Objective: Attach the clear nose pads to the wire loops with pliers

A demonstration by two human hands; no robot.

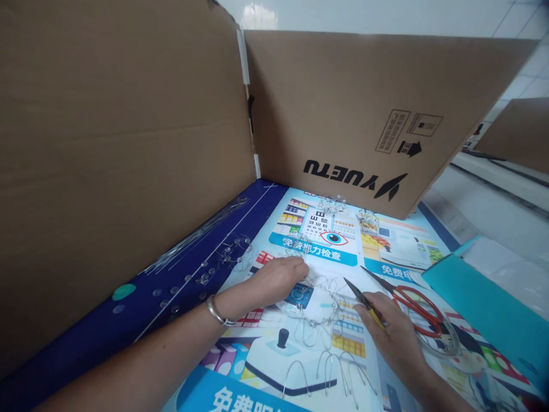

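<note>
My left hand (281,277), with a silver bangle (217,313) on the wrist, is closed down on a ring of bent clear wire with beads (315,309) that lies on the printed poster (386,252). My right hand (392,332) grips small yellow-handled pliers (364,298), whose dark tip points up-left toward the wire ring. Red-handled scissors (414,306) lie just right of that hand.
Tall cardboard panels (120,143) wall off the left and the back (364,109). Straight wires (201,237) and clear beads (201,279) lie on the dark blue strip. Several bent wire loops (326,372) sit near me. A teal sheet (484,303) lies at the right.
</note>
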